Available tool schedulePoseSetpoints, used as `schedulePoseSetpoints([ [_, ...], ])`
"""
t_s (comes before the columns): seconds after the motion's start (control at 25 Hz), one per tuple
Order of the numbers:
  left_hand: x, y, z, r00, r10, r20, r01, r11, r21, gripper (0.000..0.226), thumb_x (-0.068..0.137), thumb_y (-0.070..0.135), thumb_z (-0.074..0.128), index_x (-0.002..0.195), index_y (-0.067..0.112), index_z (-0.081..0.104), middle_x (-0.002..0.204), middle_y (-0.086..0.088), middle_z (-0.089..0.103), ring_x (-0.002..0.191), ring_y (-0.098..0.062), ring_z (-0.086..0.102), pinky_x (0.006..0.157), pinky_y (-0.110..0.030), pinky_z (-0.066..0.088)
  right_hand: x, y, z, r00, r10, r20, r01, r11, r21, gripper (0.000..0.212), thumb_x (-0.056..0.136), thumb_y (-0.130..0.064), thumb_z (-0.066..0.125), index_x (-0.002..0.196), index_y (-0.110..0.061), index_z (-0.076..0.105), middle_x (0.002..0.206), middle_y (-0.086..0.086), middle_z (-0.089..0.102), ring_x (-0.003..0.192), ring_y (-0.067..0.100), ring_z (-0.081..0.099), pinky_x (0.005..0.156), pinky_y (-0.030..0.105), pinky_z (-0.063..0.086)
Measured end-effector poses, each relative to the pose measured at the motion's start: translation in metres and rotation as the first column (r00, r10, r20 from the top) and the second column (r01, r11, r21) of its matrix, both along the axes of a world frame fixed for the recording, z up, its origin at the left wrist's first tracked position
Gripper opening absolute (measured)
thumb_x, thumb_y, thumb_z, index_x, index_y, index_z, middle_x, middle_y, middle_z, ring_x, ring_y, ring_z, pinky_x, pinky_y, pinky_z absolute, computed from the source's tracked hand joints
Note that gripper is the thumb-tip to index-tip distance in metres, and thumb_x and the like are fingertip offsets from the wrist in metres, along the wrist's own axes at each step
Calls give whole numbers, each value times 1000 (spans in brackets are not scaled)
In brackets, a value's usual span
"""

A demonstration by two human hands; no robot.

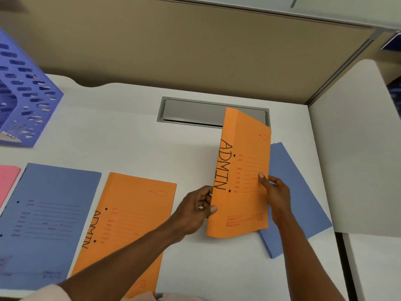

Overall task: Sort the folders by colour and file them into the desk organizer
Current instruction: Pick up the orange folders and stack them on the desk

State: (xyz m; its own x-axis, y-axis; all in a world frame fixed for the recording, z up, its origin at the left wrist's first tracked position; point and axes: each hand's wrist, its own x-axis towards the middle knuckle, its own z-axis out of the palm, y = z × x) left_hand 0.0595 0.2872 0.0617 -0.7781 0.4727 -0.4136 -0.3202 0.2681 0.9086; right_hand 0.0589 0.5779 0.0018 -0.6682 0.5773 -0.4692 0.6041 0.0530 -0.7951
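Note:
An orange folder (240,157) marked ADMIN is held lifted and bowed above the desk. My left hand (196,210) grips its left edge and my right hand (274,193) grips its right edge. A second orange ADMIN folder (130,213) lies flat at the front centre. Left of it lies a blue folder (52,213), and a pink folder (7,179) shows at the left edge. Another blue folder (299,198) lies on the right, partly under the held one. The purple perforated desk organizer (23,98) stands at the back left.
The white desk (130,144) has a grey cable hatch (195,111) at the back centre. A tan partition wall (195,51) runs behind. A white side panel (355,148) closes off the right.

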Motion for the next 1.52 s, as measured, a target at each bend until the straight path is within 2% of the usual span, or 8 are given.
schedulePoseSetpoints([
  [0.24,20,-61,28,992,-25,-126,18,998,-56,48,99,9,66,135,41,64,110,8,72,92,-12,68,86,-41,61,45,-66,24,980,-119,-158,73,961,-268,48,90,-26,82,134,-16,66,107,-1,82,97,15,79,91,43,60],
  [0.48,64,-124,55,966,-38,-256,1,990,-144,76,107,12,52,161,49,12,136,39,50,116,17,56,88,-9,53,81,-134,22,969,-191,-153,96,872,-480,55,84,-17,82,136,-13,65,122,10,79,116,32,73,96,48,57],
  [0.72,105,-185,47,933,43,-357,-127,968,-215,72,103,25,43,164,41,7,153,18,47,123,-5,58,102,-35,55,118,-208,15,979,-176,-102,105,867,-488,50,89,-4,78,137,-13,64,120,13,79,119,35,71,104,55,54],
  [0.88,124,-230,23,946,75,-315,-174,939,-297,71,109,39,46,165,34,2,160,21,31,141,-3,40,114,-26,38,143,-254,10,991,-109,-72,72,917,-393,51,89,-4,79,136,-16,62,120,11,77,115,31,71,98,52,54],
  [1.0,132,-262,-10,946,15,-324,-162,887,-431,83,105,52,47,167,25,-2,170,11,19,150,-11,32,119,-36,35,159,-287,-1,999,34,-16,-37,967,-254,59,86,-10,85,138,-18,59,124,6,74,112,28,71,99,54,57],
  [1.16,131,-297,-54,967,52,-248,-182,825,-535,76,102,39,59,163,25,17,159,-2,41,145,-27,44,113,-51,46,170,-319,-11,949,290,123,-300,952,65,55,93,-15,78,142,-18,51,125,5,69,109,27,69,99,53,59],
  [1.32,129,-312,-73,969,24,-245,-176,766,-619,62,98,34,66,150,23,35,134,-2,52,128,-25,49,100,-49,52,171,-330,-22,919,366,144,-381,919,101,53,96,-11,75,143,-19,51,124,7,70,107,25,69,98,52,60],
  [1.52,125,-308,-79,967,46,-252,-209,708,-675,61,97,35,68,148,19,39,133,-6,46,127,-24,44,97,-45,53,167,-336,-29,914,379,143,-400,900,174,54,99,-11,70,148,-23,51,119,4,71,103,22,70,94,47,60],
])
